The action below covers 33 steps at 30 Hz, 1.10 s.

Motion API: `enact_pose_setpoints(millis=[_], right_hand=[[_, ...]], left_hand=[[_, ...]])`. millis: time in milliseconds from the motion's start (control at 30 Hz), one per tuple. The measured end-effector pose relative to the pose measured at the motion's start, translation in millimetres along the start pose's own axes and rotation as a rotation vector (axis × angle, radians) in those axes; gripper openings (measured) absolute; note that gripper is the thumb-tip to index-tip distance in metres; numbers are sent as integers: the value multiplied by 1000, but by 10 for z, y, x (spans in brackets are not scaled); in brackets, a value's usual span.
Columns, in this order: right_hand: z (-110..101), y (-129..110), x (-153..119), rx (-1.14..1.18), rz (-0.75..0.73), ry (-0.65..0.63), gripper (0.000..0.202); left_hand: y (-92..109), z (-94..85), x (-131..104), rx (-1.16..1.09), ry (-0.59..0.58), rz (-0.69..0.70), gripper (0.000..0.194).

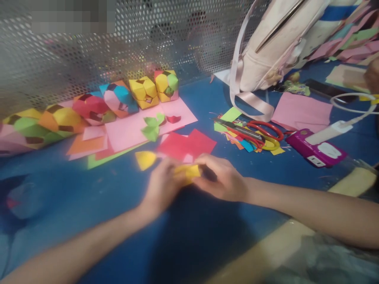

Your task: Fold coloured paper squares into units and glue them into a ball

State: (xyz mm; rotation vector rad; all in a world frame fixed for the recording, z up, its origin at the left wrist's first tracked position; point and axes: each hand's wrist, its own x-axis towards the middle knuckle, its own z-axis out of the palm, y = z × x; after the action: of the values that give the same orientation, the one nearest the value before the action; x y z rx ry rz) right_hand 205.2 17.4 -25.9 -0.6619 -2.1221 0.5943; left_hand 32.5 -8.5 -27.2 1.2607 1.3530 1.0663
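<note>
Between my two hands is a small yellow piece of folded paper (187, 173), held above the blue surface. My left hand (166, 181) is closed on its left end, blurred a little. The thumb and fingers of my right hand (222, 179) pinch its right end. Just beyond them lie red paper squares (189, 145). A folded yellow paper piece (145, 159) rests left of the red squares, and green folded pieces (151, 127) with a small red one (173, 118) sit farther back on pink sheets (130, 130).
Several folded paper balls (115, 98) line the perforated metal panel (177, 35). Red-handled scissors (266, 130) and a grey cutter (239, 129) lie on paper scraps. At right are a purple device (315, 148) with a white cable, a pink sheet (302, 110), a pale bag (266, 43) and another person's hand (372, 77).
</note>
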Motion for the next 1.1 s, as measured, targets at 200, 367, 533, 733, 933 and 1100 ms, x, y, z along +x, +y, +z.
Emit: enact_pose_setpoints(millis=[200, 367, 533, 733, 933, 1100], right_hand=[[47, 36, -11, -34, 14, 56, 5], [60, 52, -10, -68, 25, 88, 6], [31, 22, 9, -15, 14, 72, 6], [23, 15, 17, -8, 5, 113, 7], [24, 51, 12, 11, -72, 105, 11], [-43, -17, 47, 121, -66, -1, 4]], left_hand=[[10, -4, 12, -33, -6, -41, 18], [26, -12, 13, 60, -86, -6, 13], [5, -33, 26, 193, -73, 58, 9], [-27, -19, 10, 149, -183, 95, 10], [18, -35, 8, 234, -190, 126, 10], [17, -54, 10, 262, -175, 127, 9]])
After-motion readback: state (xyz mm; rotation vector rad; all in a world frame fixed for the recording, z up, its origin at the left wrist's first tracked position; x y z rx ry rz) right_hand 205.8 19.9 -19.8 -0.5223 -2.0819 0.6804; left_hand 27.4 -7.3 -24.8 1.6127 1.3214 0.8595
